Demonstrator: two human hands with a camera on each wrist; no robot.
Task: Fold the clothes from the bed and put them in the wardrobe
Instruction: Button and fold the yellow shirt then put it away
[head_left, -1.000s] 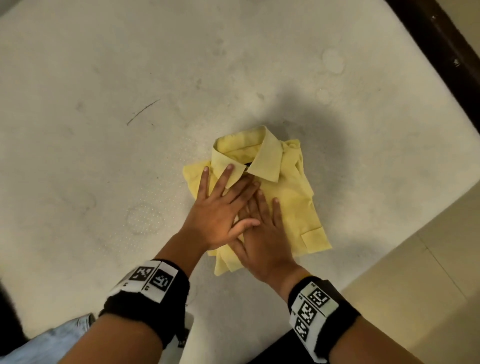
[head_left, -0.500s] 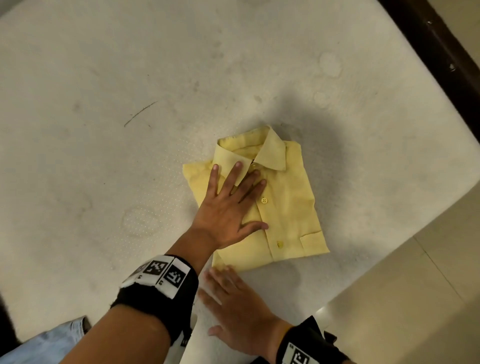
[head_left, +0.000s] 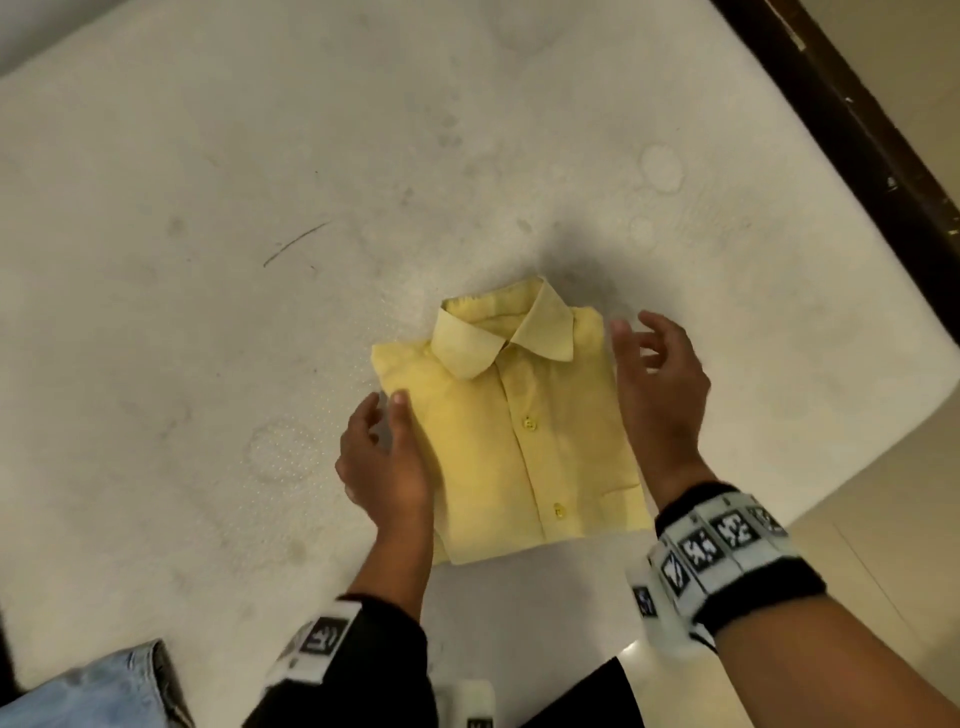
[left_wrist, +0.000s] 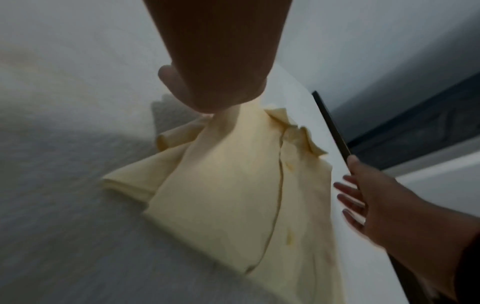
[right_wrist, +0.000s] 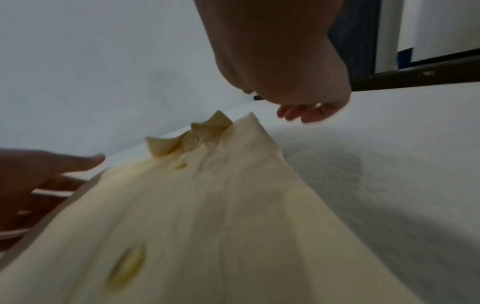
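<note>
A folded yellow shirt (head_left: 519, 441) lies collar-up on the white mattress (head_left: 260, 208), near its front right corner. My left hand (head_left: 385, 447) is at the shirt's left edge, thumb on the fabric and straight fingers alongside the edge. My right hand (head_left: 652, 358) hovers at the shirt's right edge by the collar, with its fingers spread and holding nothing. The left wrist view has the shirt (left_wrist: 233, 195) below my left hand (left_wrist: 213, 72) and my right hand (left_wrist: 376, 205) at its side. The right wrist view shows the shirt (right_wrist: 207, 205) blurred, with my left hand (right_wrist: 39, 174) stretched out beside it.
A dark wooden bed frame (head_left: 841, 130) runs along the mattress's far right side. Pale floor tiles (head_left: 857, 519) lie beyond the right corner. Light blue denim (head_left: 78, 691) shows at the lower left edge.
Both hands left the top of the shirt. The left hand slid to the shirt's left edge, and the right hand swung from near the front edge to the right edge.
</note>
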